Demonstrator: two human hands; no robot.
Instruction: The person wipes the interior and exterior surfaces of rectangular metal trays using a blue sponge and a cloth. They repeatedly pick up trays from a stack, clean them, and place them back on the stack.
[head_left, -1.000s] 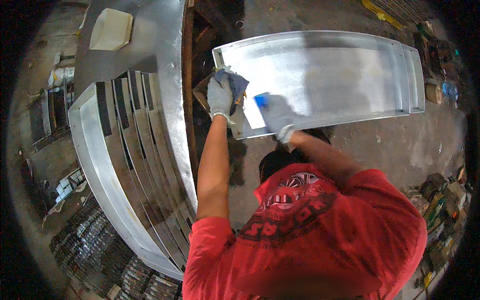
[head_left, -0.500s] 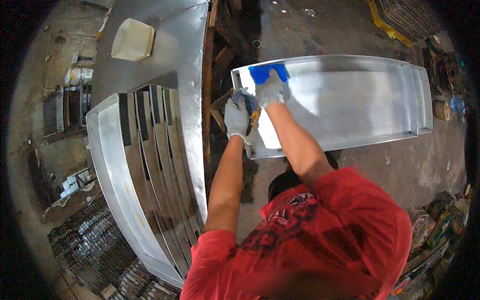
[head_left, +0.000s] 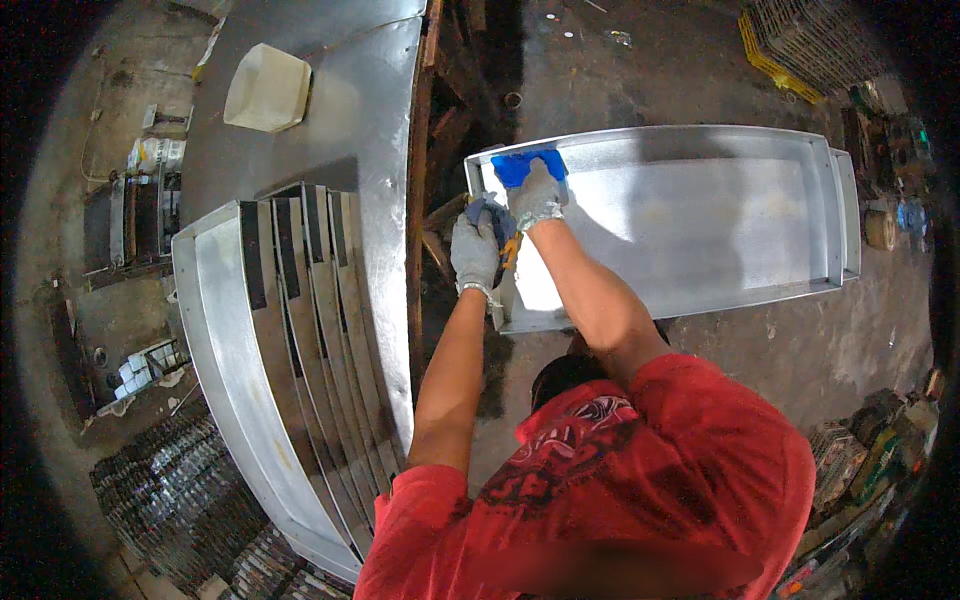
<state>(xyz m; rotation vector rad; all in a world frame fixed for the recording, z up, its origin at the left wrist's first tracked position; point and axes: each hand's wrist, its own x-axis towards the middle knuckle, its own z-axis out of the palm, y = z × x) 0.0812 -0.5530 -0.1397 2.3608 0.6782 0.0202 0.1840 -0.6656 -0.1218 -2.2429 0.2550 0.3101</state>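
A long shallow sheet-metal tray lies in front of me. My right hand, in a grey glove, presses a blue cloth into the tray's far left corner. My left hand, also gloved, grips the tray's left end wall, with a dark rag and something yellow-orange bunched under its fingers.
To my left, several similar metal trays lean in a stack against a metal-topped bench with a cream tub on it. Wooden bench framing stands beside the tray. Clutter and crates line the floor's right edge.
My right hand has slid the blue cloth from the tray's near left part up to its far left corner. My left hand has kept its hold on the end wall.
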